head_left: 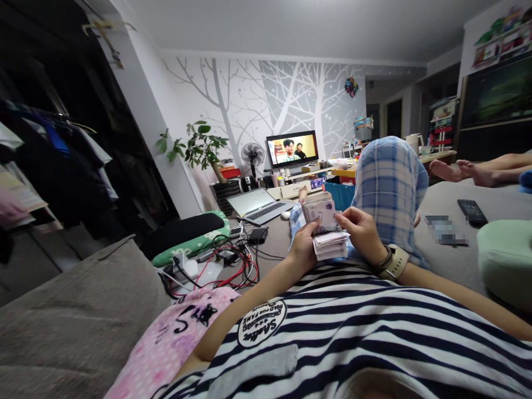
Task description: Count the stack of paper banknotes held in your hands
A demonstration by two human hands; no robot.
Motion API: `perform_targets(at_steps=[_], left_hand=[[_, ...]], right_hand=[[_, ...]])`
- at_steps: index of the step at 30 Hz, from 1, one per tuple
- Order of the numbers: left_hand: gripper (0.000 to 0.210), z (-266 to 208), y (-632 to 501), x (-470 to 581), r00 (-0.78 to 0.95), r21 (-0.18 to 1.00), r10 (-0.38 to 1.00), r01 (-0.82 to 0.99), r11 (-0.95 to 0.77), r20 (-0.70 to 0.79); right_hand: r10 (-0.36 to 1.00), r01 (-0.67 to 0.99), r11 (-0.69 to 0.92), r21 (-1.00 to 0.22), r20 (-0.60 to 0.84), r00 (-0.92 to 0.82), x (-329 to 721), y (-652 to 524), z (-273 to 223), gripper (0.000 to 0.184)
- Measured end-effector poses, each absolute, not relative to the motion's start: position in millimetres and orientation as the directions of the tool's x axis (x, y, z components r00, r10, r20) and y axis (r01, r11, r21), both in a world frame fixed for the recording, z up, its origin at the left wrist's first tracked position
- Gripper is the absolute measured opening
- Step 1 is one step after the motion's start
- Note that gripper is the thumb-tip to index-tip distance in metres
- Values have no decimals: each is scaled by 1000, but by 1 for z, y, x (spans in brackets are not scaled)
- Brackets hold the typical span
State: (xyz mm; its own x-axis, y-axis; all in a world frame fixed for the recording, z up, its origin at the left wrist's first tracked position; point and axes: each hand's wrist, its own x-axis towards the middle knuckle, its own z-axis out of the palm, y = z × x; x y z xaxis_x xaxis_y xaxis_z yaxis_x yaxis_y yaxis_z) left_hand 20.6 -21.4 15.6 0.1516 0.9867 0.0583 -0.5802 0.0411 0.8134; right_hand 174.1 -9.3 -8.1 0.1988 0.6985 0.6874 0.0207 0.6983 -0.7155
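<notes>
My left hand (304,245) is closed round a thick stack of banknotes (322,213), pale with purple print. The stack bends over its fingers, so the lower ends (331,247) hang down toward my lap. With thumb and forefinger, my right hand (362,231) pinches the right edge of the upper notes. The left fingers are partly hidden behind the paper. Both hands are above my lap, in front of my raised knee (388,172) in blue plaid trousers.
On the left are an open laptop (260,205), tangled cables (236,266) and a pink blanket (183,332). A remote control (472,213) and a pixelated flat object (445,229) lie to the right, near another person's bare feet (465,172). A television (292,148) stands ahead.
</notes>
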Motion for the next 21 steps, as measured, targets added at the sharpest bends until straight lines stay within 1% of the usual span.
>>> perform_targets(at_steps=[3, 8, 11, 19, 21], left_hand=[[32, 20, -22, 23, 187, 791, 981, -607, 74, 52], [32, 22, -21, 23, 219, 774, 975, -624, 110, 38], [34, 23, -21, 22, 228, 783, 973, -613, 110, 42], [32, 23, -23, 24, 235, 775, 972, -619, 125, 31], [32, 23, -23, 24, 220, 775, 973, -626, 89, 66]], right_hand=[[691, 14, 706, -708, 694, 203, 173, -12, -7, 62], [659, -24, 747, -665, 735, 162, 171, -18, -6, 59], [650, -36, 758, -651, 749, 131, 170, -20, -5, 58], [644, -29, 763, -645, 756, 118, 169, -20, -6, 55], [647, -32, 761, -648, 754, 118, 169, -20, -6, 54]])
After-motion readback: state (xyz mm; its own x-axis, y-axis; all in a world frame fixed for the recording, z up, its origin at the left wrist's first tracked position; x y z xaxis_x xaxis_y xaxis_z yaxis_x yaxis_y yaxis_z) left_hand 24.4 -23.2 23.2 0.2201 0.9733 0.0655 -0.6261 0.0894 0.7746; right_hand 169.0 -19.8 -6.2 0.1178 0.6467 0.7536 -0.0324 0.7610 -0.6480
